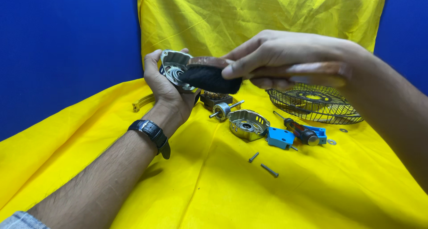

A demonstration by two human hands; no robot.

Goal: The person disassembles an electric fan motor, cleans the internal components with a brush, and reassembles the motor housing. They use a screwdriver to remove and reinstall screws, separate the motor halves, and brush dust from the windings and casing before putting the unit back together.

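Yellow cloth [214,184] covers the bench as my left hand [167,88] holds a round metal motor cover [173,66] up at chest height, fingers wrapped behind its rim, its open face turned toward a brush [209,75]. My right hand [281,57] is closed on the brush's brown wooden handle, black bristles pressed against the cover. The cover looks stiff, light and a little slick, best gripped by the edge rather than the centre bearing; the bristles are soft and give easily. Below on the cloth lie a second metal cover [247,122], a small rotor on its shaft [222,109], a blue plastic block [281,137], a screwdriver [298,130], two loose screws [263,163] and a wire fan guard [314,103]. A dark part with what may be copper windings [216,96] sits just behind the rotor, partly hidden by my hands. A black wristwatch [149,131] is on my left wrist
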